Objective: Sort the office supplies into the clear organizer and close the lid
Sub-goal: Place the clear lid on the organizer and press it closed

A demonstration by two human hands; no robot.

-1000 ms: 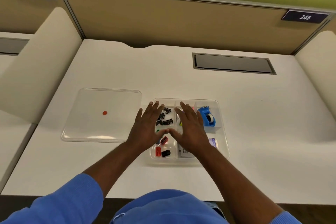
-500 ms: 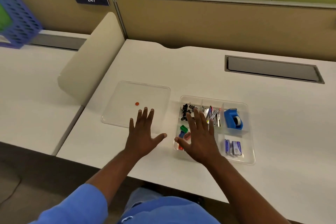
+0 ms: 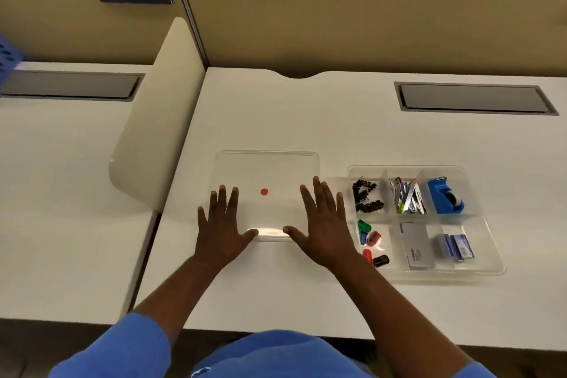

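The clear organizer (image 3: 491, 267) lies on the white desk at the right. Its compartments hold black binder clips (image 3: 366, 197), silver clips (image 3: 408, 197), a blue tape dispenser (image 3: 445, 195), coloured small items (image 3: 369, 238), a grey box (image 3: 417, 245) and staple boxes (image 3: 457, 247). The clear lid (image 3: 267, 163) with a red dot (image 3: 264, 191) lies flat to the organizer's left. My left hand (image 3: 219, 228) is spread over the lid's near-left corner. My right hand (image 3: 322, 227) is spread over its near-right corner. Both hands hold nothing.
A beige divider panel (image 3: 159, 120) stands at the desk's left edge. A grey cable hatch (image 3: 475, 98) is set into the desk at the back right. A blue perforated basket (image 3: 7, 55) shows at the far left.
Both hands have moved left, off the organizer and onto the near corners of the lid. The view has turned left, so the organizer sits further right.
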